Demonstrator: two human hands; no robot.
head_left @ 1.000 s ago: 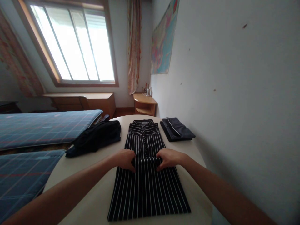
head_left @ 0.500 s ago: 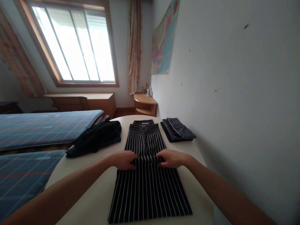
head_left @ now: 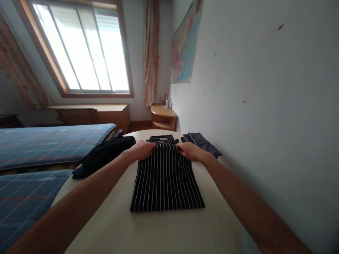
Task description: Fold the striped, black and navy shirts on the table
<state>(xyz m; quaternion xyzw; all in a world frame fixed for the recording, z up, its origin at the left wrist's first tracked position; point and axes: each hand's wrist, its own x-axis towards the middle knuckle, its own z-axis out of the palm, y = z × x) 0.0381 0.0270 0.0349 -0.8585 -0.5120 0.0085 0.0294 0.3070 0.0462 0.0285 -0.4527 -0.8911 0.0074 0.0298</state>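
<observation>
Your left hand and right hand each pinch a side of the folded edge of the striped shirt, just below its collar. The shirt lies on the bench, between dark clothes on your left and folded cloth on your right.

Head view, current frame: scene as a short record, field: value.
left hand: left hand pinching the folded-up hem near the collar
right hand: right hand pinching the hem's other end
center: black-and-white striped shirt, collar at far end
left side: crumpled black garment
right side: folded dark garment, partly hidden by right hand
surface: cream round-edged table
background: window, wall map
</observation>
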